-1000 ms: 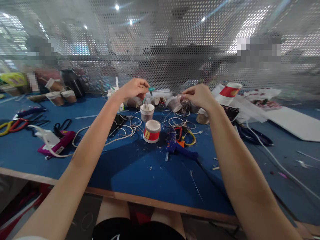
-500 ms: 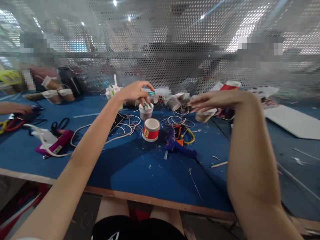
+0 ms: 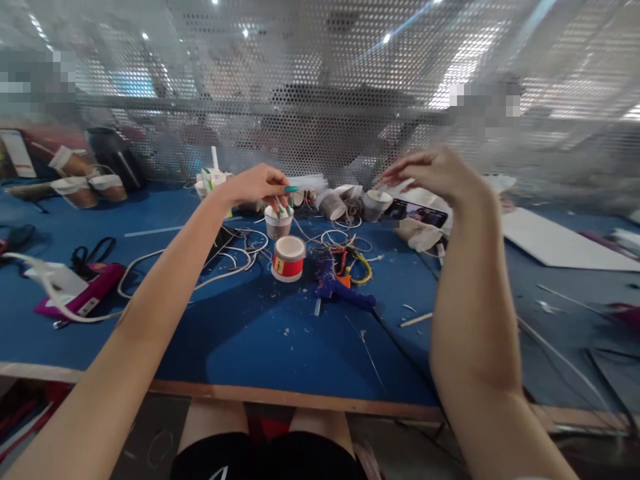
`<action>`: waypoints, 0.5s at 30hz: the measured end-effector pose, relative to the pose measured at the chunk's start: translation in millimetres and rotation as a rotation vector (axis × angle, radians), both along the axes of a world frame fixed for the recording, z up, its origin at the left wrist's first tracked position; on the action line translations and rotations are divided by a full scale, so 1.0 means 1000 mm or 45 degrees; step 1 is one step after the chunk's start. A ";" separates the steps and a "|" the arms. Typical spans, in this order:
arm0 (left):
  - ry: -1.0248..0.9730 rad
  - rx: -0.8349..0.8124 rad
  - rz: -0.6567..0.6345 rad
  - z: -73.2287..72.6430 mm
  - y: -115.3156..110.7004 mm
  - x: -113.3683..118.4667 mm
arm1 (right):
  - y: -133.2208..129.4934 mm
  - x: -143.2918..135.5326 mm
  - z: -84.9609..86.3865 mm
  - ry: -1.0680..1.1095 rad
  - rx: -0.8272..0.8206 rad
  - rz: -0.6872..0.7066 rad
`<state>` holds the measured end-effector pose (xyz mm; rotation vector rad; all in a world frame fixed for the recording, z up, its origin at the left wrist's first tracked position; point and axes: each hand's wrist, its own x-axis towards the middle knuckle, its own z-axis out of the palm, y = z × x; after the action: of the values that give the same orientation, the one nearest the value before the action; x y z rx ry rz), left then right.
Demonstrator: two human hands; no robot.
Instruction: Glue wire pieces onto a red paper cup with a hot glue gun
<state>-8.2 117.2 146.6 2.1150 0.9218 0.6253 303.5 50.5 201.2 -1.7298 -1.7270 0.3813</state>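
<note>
My left hand (image 3: 261,185) hangs over a small white-rimmed cup (image 3: 279,225), fingers bent downward and close together. Teal shows at its fingertips, probably long nails; whatever they may pinch is too small to make out. In front of that cup stands a short red-and-white paper cup (image 3: 289,260), upright with its opening up. My right hand (image 3: 425,175) is raised over the back right of the table, blurred, fingers stretched out and nothing visible in them. Below it a phone (image 3: 419,212) with a lit screen leans among the clutter.
A blue glue gun (image 3: 343,288) lies near the middle, its black cord running to the front right. Around it are orange-and-yellow-handled tools (image 3: 361,272) and coiled white cord (image 3: 250,250). A purple power strip (image 3: 83,293) lies left; a white board (image 3: 555,237) lies right.
My right hand has risen, and the phone below it has come into sight. The left hand stays over the small cup. The whole view has shifted toward the right.
</note>
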 end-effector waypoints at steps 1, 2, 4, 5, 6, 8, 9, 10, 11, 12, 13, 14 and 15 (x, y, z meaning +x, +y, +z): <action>-0.008 0.000 -0.008 -0.001 0.000 0.001 | -0.004 -0.003 0.002 0.018 0.144 -0.042; -0.019 0.000 -0.018 -0.001 -0.001 0.002 | -0.007 -0.004 0.004 0.040 0.253 -0.065; -0.043 -0.001 -0.049 -0.003 -0.003 0.005 | -0.010 -0.004 0.006 0.068 0.302 0.040; -0.052 0.000 -0.067 -0.003 -0.004 0.007 | -0.009 -0.006 0.006 0.070 0.224 0.160; -0.058 0.004 -0.084 -0.004 -0.006 0.009 | -0.008 -0.011 0.004 0.054 0.107 0.295; -0.071 0.012 -0.105 -0.004 -0.010 0.013 | -0.003 -0.026 -0.004 -0.048 -0.131 0.476; -0.082 0.013 -0.106 -0.004 -0.011 0.015 | 0.000 -0.037 -0.010 -0.110 -0.173 0.504; -0.097 0.012 -0.104 -0.004 -0.013 0.017 | 0.004 -0.048 -0.017 -0.136 -0.185 0.528; -0.112 0.008 -0.102 -0.003 -0.014 0.019 | 0.008 -0.059 -0.024 -0.108 -0.204 0.579; -0.127 0.003 -0.102 -0.003 -0.015 0.020 | 0.012 -0.069 -0.033 -0.050 -0.241 0.667; -0.141 -0.001 -0.103 -0.003 -0.015 0.021 | 0.016 -0.076 -0.040 0.009 -0.291 0.783; -0.149 -0.002 -0.105 -0.003 -0.015 0.022 | 0.019 -0.081 -0.047 0.061 -0.342 0.892; -0.153 0.002 -0.107 -0.003 -0.015 0.022 | 0.022 -0.085 -0.053 0.099 -0.398 0.982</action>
<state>14.3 102.5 143.9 2.0817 0.7623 0.7017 218.9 72.1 148.3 -1.1392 -2.3186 1.0818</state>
